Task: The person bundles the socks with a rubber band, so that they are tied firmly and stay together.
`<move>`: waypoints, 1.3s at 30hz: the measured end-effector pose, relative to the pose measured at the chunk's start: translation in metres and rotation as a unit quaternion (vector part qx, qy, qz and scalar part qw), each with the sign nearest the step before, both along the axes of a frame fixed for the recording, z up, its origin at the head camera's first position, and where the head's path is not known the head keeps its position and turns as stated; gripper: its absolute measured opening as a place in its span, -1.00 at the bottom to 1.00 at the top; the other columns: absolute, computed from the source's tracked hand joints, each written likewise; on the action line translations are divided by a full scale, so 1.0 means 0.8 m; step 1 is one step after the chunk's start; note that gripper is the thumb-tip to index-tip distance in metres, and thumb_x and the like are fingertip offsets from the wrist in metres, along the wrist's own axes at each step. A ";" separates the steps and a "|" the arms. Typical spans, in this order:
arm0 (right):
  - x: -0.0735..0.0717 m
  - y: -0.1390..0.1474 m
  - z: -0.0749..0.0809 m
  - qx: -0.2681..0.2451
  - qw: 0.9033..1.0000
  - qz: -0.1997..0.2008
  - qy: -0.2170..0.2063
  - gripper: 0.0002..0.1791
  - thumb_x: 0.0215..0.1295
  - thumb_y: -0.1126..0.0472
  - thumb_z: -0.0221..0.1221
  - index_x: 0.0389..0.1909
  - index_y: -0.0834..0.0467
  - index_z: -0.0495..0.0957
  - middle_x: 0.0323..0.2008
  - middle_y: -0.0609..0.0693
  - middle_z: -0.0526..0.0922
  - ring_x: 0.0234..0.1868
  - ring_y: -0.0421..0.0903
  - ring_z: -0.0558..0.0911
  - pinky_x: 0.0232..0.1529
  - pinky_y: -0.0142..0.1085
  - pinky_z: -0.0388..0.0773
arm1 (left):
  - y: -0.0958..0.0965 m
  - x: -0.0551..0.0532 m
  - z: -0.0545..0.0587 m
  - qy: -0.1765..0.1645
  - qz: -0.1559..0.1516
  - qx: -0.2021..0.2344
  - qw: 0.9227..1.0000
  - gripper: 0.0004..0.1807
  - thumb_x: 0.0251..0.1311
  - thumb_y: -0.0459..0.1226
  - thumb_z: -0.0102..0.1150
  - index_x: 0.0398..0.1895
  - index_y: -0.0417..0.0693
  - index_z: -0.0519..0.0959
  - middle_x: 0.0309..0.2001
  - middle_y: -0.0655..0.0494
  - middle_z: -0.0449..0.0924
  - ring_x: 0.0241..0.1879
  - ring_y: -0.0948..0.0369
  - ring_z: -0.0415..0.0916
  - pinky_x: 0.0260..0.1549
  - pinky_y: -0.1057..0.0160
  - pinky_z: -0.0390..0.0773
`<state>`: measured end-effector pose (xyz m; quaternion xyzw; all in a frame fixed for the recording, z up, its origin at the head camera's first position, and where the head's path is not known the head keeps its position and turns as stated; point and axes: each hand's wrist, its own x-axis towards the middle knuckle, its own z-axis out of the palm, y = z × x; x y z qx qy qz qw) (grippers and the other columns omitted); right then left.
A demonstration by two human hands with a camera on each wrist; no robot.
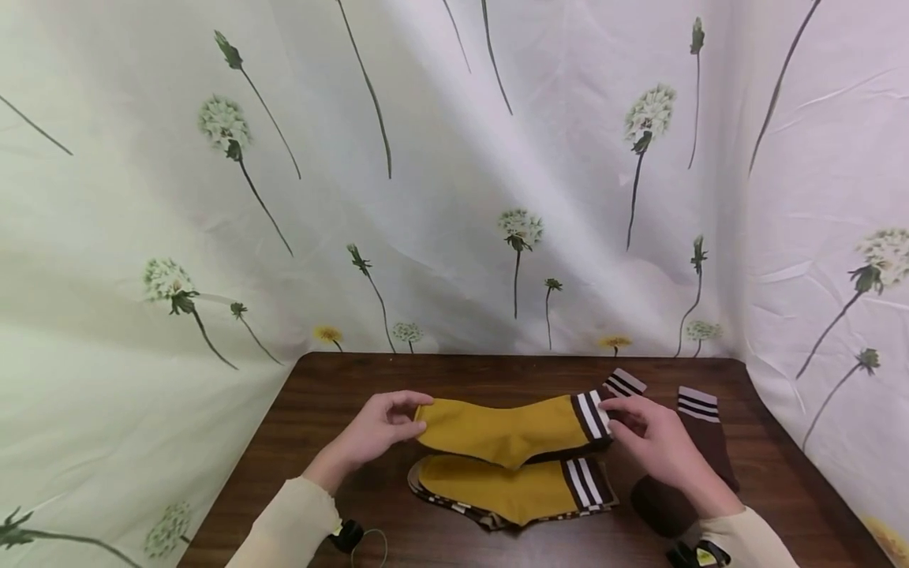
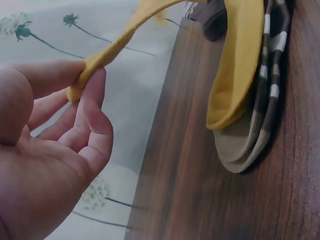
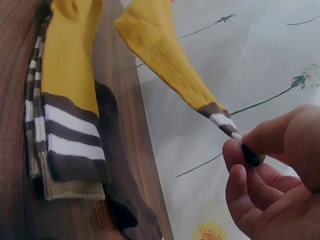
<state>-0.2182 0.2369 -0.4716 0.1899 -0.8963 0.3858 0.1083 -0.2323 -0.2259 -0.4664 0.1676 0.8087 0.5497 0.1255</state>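
Observation:
Stretched between my two hands is a yellow sock (image 1: 497,426) with a dark brown cuff and white stripes. Its toe end is pinched between the thumb and fingers of my left hand (image 2: 55,115). My right hand (image 3: 275,175) pinches the striped cuff at the other end. In the head view the held sock hangs just behind a pile of socks on the table. On top of that pile lies another yellow sock (image 1: 497,485) with the same striped cuff. Beneath it, patterned brown and beige socks (image 2: 250,135) stick out at the edges.
Dark brown socks with pale striped cuffs (image 1: 698,402) lie on the right of the wooden table (image 1: 327,394), partly behind my right hand. A white cloth (image 1: 454,197) printed with dandelions hangs behind the table and along its sides.

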 end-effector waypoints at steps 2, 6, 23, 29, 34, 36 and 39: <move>0.003 0.003 0.000 -0.003 1.000 0.001 0.002 -0.70 0.36 0.34 0.37 0.06 0.03 0.74 -0.09 -0.02 0.76 -0.38 -0.33 0.59 -0.43 -0.34 0.54 | 0.000 0.003 0.002 -0.009 -0.009 0.008 1.000 -0.55 0.42 -0.31 0.32 0.33 -0.19 0.57 0.26 -0.21 0.59 -0.27 0.18 0.69 -0.20 0.27 0.68; 0.009 0.006 -0.001 -0.014 1.000 0.012 -0.003 -0.70 0.35 0.35 0.37 0.05 0.03 0.74 -0.14 -0.04 0.75 -0.43 -0.35 0.58 -0.46 -0.34 0.53 | -0.002 0.010 0.005 -0.025 -0.018 0.021 0.999 -0.51 0.43 -0.30 0.31 0.38 -0.22 0.54 0.31 -0.25 0.55 -0.16 0.14 0.72 -0.14 0.26 0.69; 0.029 0.016 0.000 -0.051 0.992 0.062 -0.099 -0.67 0.39 0.29 0.35 0.15 0.15 0.68 -0.31 -0.11 0.78 -0.37 -0.20 0.70 -0.46 -0.33 0.54 | -0.007 0.033 0.001 -0.061 -0.032 0.035 0.997 -0.45 0.42 -0.31 0.32 0.42 -0.28 0.49 0.31 -0.27 0.56 -0.35 0.24 0.69 -0.13 0.21 0.69; 0.032 0.021 -0.001 -0.062 0.988 0.085 -0.109 -0.68 0.43 0.28 0.33 0.16 0.17 0.66 -0.47 -0.16 0.71 -0.50 -0.29 0.57 -0.55 -0.36 0.45 | -0.011 0.038 -0.003 -0.080 -0.041 0.044 0.995 -0.44 0.42 -0.30 0.31 0.42 -0.30 0.47 0.34 -0.27 0.53 -0.23 0.20 0.73 -0.05 0.17 0.69; 0.032 0.026 -0.004 -0.093 0.980 0.130 -0.120 -0.66 0.48 0.34 0.26 0.20 0.32 0.60 -0.34 -0.07 0.76 -0.40 -0.25 0.69 -0.40 -0.32 0.61 | -0.011 0.039 -0.008 -0.095 -0.045 0.058 0.993 -0.45 0.43 -0.31 0.31 0.42 -0.32 0.47 0.40 -0.30 0.46 -0.21 0.24 0.72 -0.11 0.23 0.69; 0.032 0.027 -0.006 -0.105 0.975 0.145 -0.132 -0.66 0.50 0.36 0.22 0.22 0.37 0.57 -0.24 0.02 0.76 -0.34 -0.22 0.73 -0.33 -0.29 0.65 | -0.011 0.040 -0.010 -0.100 -0.045 0.062 0.992 -0.45 0.42 -0.31 0.31 0.41 -0.34 0.47 0.41 -0.29 0.45 -0.20 0.25 0.72 -0.13 0.24 0.69; 0.031 0.028 -0.012 -0.109 0.970 0.153 -0.154 -0.64 0.53 0.34 0.20 0.25 0.39 0.55 -0.15 0.12 0.76 -0.30 -0.17 0.76 -0.29 -0.29 0.67 | -0.012 0.041 -0.015 -0.105 -0.046 0.063 0.991 -0.45 0.42 -0.32 0.31 0.39 -0.38 0.47 0.34 -0.29 0.52 -0.18 0.25 0.73 -0.15 0.24 0.70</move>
